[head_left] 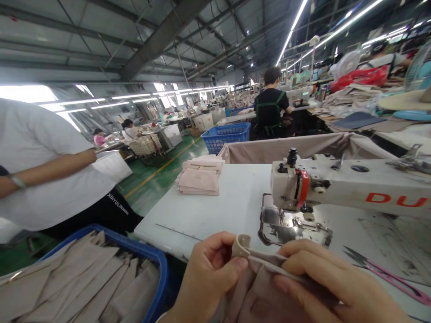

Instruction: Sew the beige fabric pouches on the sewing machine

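Both hands grip a dusty-pink fabric piece [269,296] in front of the sewing machine. My left hand [210,273] pinches a folded strip at its upper left edge, where a small loop curls up. My right hand [323,278] has its fingers closed over the top edge on the other side. Below the hands, the rest of the piece hangs down and partly leaves the view. Just beyond is the machine's metal needle plate [292,229], under the head of the white sewing machine [336,179]. Pink-handled scissors [390,276] lie on the table by my right hand.
A stack of pink fabric pieces [200,176] lies on the white table [208,215]. At lower left, a blue crate [158,258] holds many cut pieces. A person in a white shirt [43,161] stands at left. Another blue basket [227,134] and a seated person [271,105] are farther off.
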`<act>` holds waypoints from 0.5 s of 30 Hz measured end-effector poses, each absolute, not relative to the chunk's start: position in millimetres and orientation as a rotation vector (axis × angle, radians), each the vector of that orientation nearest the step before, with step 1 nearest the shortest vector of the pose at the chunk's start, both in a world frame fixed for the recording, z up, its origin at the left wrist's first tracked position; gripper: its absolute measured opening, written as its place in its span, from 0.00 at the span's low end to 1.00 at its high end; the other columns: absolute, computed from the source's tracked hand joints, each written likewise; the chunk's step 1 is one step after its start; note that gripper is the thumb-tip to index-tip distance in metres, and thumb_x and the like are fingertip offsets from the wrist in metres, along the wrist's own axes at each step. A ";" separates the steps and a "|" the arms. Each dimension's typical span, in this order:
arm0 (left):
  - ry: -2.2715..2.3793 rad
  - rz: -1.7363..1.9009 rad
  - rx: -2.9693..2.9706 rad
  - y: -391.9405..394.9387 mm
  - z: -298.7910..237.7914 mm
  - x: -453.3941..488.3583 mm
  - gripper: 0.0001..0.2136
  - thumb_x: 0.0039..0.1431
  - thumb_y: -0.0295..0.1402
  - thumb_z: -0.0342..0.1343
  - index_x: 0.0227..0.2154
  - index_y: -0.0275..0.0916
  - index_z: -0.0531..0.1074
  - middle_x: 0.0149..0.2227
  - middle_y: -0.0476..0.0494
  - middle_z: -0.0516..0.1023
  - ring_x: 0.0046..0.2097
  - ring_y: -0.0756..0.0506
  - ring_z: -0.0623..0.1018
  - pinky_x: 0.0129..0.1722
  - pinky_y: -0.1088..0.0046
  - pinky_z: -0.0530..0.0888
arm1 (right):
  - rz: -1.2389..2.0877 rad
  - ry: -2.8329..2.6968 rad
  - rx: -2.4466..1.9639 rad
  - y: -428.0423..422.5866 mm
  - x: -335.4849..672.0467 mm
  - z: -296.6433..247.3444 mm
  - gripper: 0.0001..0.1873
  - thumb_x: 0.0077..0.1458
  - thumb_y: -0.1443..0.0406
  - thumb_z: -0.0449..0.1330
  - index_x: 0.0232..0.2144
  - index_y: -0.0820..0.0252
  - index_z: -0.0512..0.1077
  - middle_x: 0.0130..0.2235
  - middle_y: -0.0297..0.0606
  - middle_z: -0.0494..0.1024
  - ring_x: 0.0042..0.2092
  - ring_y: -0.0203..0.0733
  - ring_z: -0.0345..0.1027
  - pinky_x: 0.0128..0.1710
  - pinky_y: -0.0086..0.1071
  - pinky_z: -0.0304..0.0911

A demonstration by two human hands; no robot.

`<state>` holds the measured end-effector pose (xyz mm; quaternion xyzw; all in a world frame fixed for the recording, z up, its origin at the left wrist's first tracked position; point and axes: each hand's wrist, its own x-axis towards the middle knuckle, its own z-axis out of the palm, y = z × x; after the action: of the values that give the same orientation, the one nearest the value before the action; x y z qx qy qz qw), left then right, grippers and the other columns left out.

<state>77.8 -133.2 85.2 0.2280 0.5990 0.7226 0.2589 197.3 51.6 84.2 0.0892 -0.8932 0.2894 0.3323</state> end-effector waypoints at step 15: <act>1.548 2.069 0.337 -122.1 68.0 81.4 0.12 0.45 0.33 0.70 0.32 0.34 0.78 0.29 0.47 0.74 0.32 0.51 0.71 0.33 0.79 0.69 | 0.995 -2.487 -0.081 50.4 195.7 66.9 0.07 0.60 0.61 0.57 0.31 0.52 0.74 0.41 0.36 0.78 0.40 0.40 0.75 0.36 0.25 0.72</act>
<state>81.4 -122.1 68.0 0.1248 0.5730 0.7656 0.2647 195.7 50.4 66.9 -0.0296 -0.9035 0.3613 0.2287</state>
